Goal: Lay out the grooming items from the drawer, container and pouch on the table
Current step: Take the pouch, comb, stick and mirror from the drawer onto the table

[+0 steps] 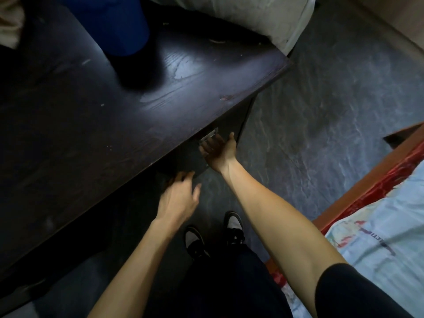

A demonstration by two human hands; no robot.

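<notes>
Drawer (195,154): flat, dark, possibly metal-handled.

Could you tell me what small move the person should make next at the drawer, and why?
Probably curl the right hand around the metal handle and pull the drawer front outward. That hand is open right at the handle, the drawer looks shut, and the dark table shows no grooming items yet. The left hand hovers empty nearby.

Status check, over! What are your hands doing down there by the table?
Both hands empty: right hand at the metal handle, left hand at the drawer front. No grooming items on the table. Nothing blocking.
</notes>
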